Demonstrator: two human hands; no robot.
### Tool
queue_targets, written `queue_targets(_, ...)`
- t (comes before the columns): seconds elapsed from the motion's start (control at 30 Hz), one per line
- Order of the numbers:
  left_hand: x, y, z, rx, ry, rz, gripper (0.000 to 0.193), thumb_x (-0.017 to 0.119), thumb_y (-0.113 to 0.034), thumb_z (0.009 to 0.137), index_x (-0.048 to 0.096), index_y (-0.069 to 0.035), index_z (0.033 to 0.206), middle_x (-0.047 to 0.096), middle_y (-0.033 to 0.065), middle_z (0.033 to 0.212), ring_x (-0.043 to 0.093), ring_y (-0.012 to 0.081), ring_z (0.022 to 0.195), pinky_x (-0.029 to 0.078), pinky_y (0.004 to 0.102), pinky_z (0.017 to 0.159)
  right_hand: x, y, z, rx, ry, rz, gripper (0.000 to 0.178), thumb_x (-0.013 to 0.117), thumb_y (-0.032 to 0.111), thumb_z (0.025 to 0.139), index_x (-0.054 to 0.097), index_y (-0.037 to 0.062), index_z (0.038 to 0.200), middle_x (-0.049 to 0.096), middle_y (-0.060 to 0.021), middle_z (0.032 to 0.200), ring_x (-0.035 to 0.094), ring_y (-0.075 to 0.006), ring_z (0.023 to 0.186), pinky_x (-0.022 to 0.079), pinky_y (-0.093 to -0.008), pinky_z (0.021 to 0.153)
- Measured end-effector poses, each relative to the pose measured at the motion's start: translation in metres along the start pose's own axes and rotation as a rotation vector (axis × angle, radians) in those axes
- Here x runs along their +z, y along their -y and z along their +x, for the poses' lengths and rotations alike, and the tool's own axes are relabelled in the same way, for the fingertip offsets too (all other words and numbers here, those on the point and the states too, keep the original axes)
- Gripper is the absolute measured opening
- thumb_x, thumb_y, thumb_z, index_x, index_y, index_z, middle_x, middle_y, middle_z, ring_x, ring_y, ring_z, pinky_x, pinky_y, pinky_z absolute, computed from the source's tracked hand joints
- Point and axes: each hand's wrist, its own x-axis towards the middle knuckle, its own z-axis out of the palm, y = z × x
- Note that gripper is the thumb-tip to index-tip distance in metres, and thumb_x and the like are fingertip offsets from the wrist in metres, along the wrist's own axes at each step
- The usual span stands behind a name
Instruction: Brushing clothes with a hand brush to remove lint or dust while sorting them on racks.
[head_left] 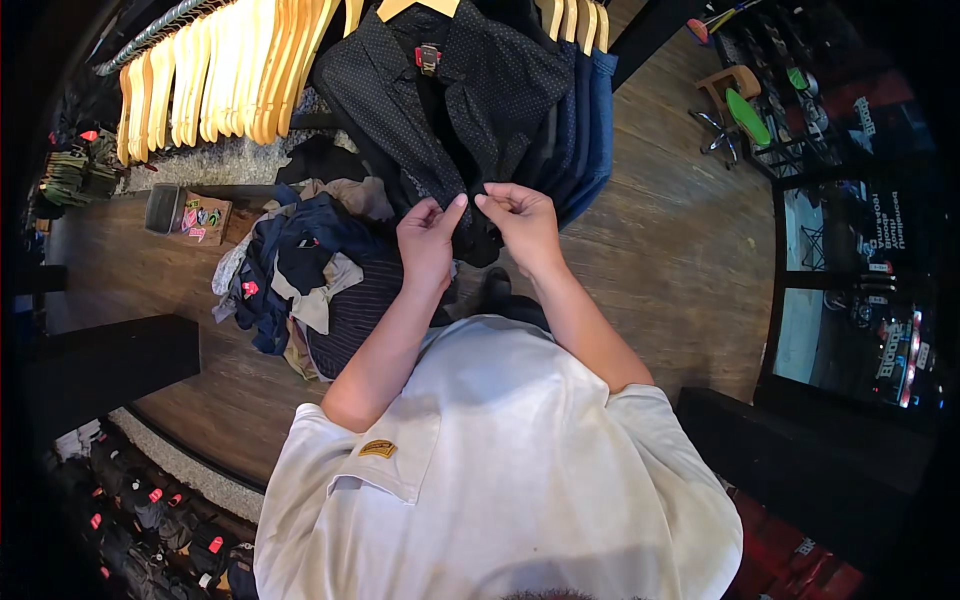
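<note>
In front of me a dark shirt (395, 85) with a small light pattern hangs on a wooden hanger (420, 7), its collar open and a red and white label inside the neck. My left hand (430, 235) pinches the left front edge of the shirt between thumb and fingers. Close beside it, my right hand (522, 225) pinches the other front edge. The two thumbs are a small gap apart. Whatever button or hole lies under the fingertips is too small to make out.
More dark and blue garments (597, 130) hang just right of the shirt. Bare wooden hangers (215, 75) line the rail at left. A heap of clothes (290, 260) lies on the wooden floor (680, 240), near a small box (205, 220). A green-backed chair (747, 117) stands far right.
</note>
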Motion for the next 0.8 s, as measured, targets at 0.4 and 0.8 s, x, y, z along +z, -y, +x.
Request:
queue_targets(0.4, 0.005, -0.005, -0.007, 0.076, 0.077, 0.085, 0.036, 0.085, -0.015, 0.100, 0.060, -0.009, 0.076, 0.047, -0.0105, 0.075, 0.036, 0.0008, 0.070, 0.027, 0.0232, 0.063, 0.001, 0.008, -0.005, -0.086, -0.015, -0.131, 0.022, 0.087, 0.007, 0.093, 0.082, -0.0065, 0.110, 0.083, -0.0107, 0.097, 0.073, -0.0112, 0.083, 0.059, -0.0276, 0.079)
queue_targets(0.8, -0.001, -0.007, -0.009, 0.281, -0.009, 0.329, 0.031, 0.085, -0.014, 0.100, 0.061, -0.005, 0.082, 0.047, -0.0099, 0.074, 0.038, 0.0012, 0.069, 0.029, 0.0233, 0.060, 0.014, 0.013, -0.014, -0.159, -0.007, -0.288, 0.020, 0.083, 0.009, 0.096, 0.082, -0.0056, 0.110, 0.083, -0.0110, 0.096, 0.073, -0.0114, 0.082, 0.058, -0.0286, 0.078)
